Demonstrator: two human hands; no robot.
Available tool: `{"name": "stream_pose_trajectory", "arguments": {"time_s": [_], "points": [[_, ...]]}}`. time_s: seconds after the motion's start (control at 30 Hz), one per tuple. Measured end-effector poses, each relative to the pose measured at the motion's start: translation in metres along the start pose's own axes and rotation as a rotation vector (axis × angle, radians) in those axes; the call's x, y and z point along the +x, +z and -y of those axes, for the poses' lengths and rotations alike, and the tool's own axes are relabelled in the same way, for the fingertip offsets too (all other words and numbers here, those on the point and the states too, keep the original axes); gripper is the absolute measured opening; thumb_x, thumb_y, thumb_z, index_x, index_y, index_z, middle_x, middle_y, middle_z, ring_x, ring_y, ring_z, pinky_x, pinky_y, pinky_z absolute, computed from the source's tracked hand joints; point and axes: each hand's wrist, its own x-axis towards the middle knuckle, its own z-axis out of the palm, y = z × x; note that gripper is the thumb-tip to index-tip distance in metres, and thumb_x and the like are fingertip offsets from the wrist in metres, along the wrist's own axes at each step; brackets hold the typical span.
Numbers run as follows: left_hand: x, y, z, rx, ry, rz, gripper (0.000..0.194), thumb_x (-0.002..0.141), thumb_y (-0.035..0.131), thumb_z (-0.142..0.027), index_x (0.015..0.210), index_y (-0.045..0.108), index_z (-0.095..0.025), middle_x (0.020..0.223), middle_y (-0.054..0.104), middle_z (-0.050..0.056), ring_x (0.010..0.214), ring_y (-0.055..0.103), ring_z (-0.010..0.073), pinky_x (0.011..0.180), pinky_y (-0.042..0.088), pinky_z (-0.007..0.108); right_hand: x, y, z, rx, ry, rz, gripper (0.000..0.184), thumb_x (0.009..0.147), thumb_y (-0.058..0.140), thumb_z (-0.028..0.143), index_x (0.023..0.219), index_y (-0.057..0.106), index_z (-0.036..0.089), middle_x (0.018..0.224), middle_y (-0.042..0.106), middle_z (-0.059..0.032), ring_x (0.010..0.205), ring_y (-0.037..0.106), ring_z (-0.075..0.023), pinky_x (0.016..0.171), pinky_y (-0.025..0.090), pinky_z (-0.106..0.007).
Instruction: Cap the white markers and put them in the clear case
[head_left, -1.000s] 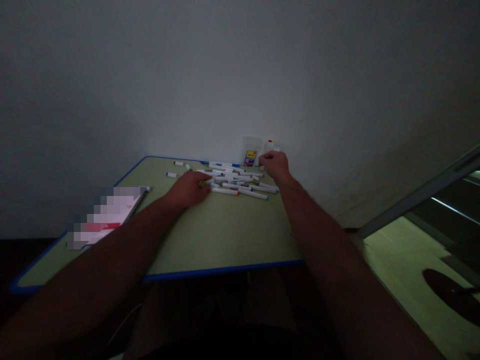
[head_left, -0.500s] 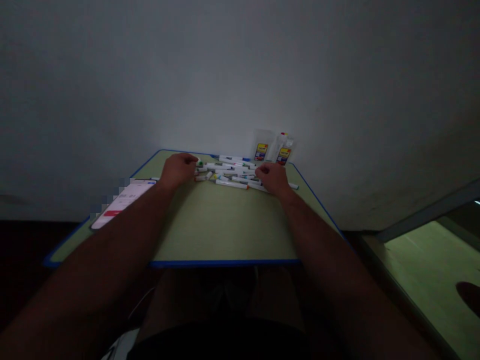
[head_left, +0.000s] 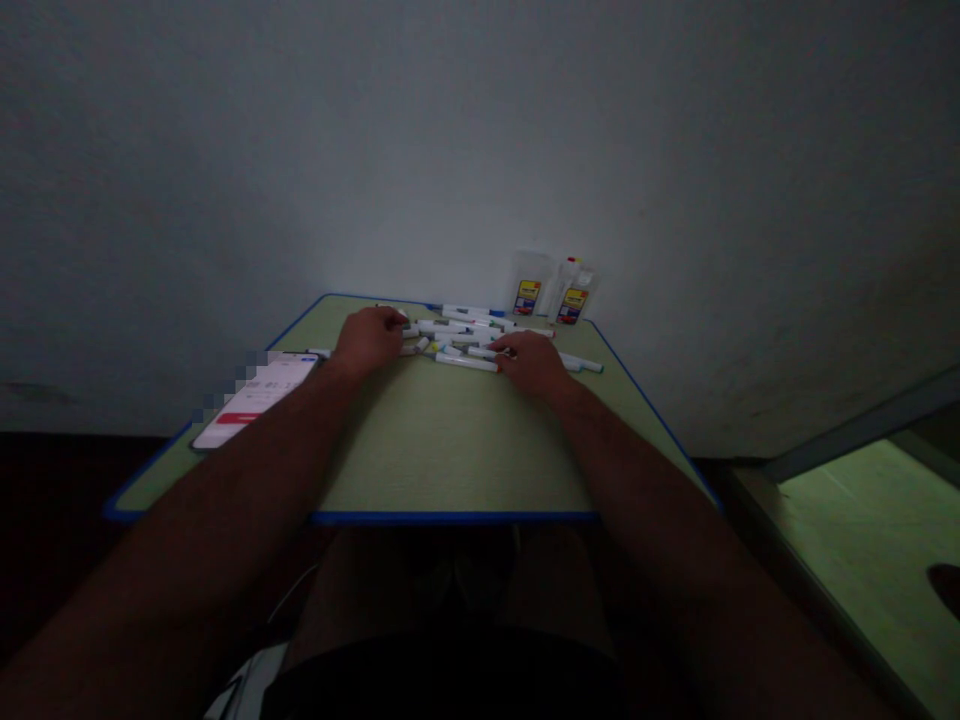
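Note:
White markers [head_left: 466,362] with coloured ends lie in a loose heap towards the back of the table [head_left: 450,450]. At the heap's left side, my left hand [head_left: 371,338] is closed, fingers curled, with the pale end of a marker [head_left: 400,314] showing at its fingertips; the rest of that marker is hidden. My right hand [head_left: 532,362] reaches over the heap's right part, its fingers bent down and closed on a white marker [head_left: 482,352]. Dim light makes the exact grip hard to see.
Two clear plastic cases [head_left: 531,278] with yellow labels stand at the back right, against the wall [head_left: 450,150]; the right one has a few markers in it. A phone [head_left: 259,400] with a lit screen lies at the left edge, beside my left forearm.
My right hand has shifted left and nearer to me over the heap. My left hand stays at the heap's left side; the green marker end beside it no longer shows. The view has shifted slightly.

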Motion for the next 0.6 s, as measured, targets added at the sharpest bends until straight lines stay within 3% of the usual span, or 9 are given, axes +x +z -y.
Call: {"name": "stream_pose_trajectory", "arguments": {"time_s": [0.13, 0.3, 0.6], "points": [[0.000, 0.000, 0.000, -0.010, 0.004, 0.007, 0.034, 0.084, 0.055, -0.023, 0.109, 0.077, -0.018, 0.111, 0.075, 0.011, 0.101, 0.068, 0.0273, 0.094, 0.050, 0.039, -0.003, 0.005, 0.006, -0.089, -0.113, 0.078, 0.038, 0.085, 0.062, 0.019, 0.122, 0.071, 0.023, 0.123, 0.070, -0.0059, 0.115, 0.059, -0.0243, 0.100, 0.043, -0.039], [0.001, 0.000, 0.001, 0.012, -0.006, 0.016, 0.036, 0.084, 0.053, -0.022, 0.110, 0.076, -0.015, 0.110, 0.075, 0.013, 0.100, 0.068, 0.0275, 0.093, 0.050, 0.039, -0.005, 0.007, 0.011, -0.189, -0.245, 0.156, 0.043, 0.086, 0.062, 0.019, 0.128, 0.067, 0.020, 0.129, 0.067, -0.0065, 0.114, 0.055, -0.0255, 0.102, 0.041, -0.041], [0.002, 0.002, 0.004, 0.006, -0.015, 0.040, 0.032, 0.082, 0.057, -0.024, 0.106, 0.077, -0.019, 0.106, 0.076, 0.011, 0.095, 0.069, 0.0270, 0.088, 0.052, 0.039, -0.006, 0.001, 0.015, -0.171, -0.129, 0.144, 0.025, 0.084, 0.065, 0.021, 0.106, 0.075, 0.021, 0.105, 0.072, -0.0089, 0.103, 0.060, -0.0243, 0.091, 0.045, -0.036]]}}
